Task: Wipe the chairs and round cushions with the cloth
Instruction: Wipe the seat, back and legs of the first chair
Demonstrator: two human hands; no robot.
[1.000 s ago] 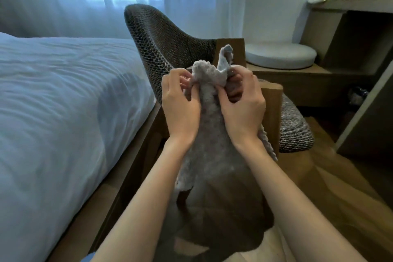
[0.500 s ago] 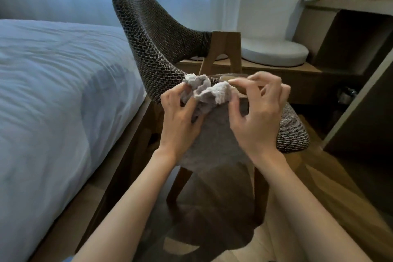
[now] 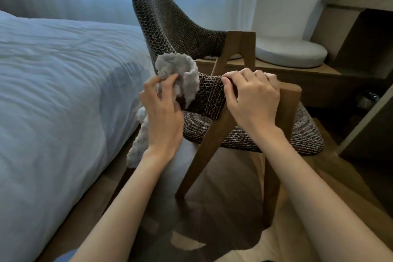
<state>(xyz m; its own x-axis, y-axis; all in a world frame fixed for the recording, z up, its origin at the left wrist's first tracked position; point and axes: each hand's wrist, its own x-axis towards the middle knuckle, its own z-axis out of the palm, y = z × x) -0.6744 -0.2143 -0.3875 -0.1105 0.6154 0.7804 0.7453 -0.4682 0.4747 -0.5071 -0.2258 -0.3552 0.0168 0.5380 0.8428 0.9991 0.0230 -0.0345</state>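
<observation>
Grey fluffy cloth [image 3: 180, 74] is bunched in the left hand [image 3: 163, 110], with fingers and thumb curled round the wad. Wad is pressed on the near armrest [image 3: 210, 95] of the chair [image 3: 212, 34]. Loose tail of it hangs below the wrist, off the chair.

Right hand [image 3: 253, 95] clamps the same armrest just beside the wad, fingers hooked over the top and thumb on the near face, right above the wooden front leg [image 3: 204, 151]. Reads as a brace, not a wipe.

Step, my read: chair wipe, on the armrest. Cloth has no contact with the woven backrest [image 3: 157, 13] or the seat [image 3: 306, 134]. Can't tell from the weave what is already clean.

Round cushion [image 3: 291, 51] sits on the bench [image 3: 319, 74] behind the chair, well apart from both hands, not yet done. A second pale disc shows behind the far chair post, mostly hidden. Likely another cushion, can't confirm. Bed [image 3: 63, 70] is close on the left.

Next move needs:
- Drag the wad along the armrest toward the backrest with firm pressure. Coarse weave will probably snag the fluffy pile.
- Right hand holds the frame against the push, or the chair may slide on the wood floor [image 3: 223, 198].
- Right hand then shifts so the patch under it gets wiped.
- Gather the tail so it doesn't drag.
</observation>
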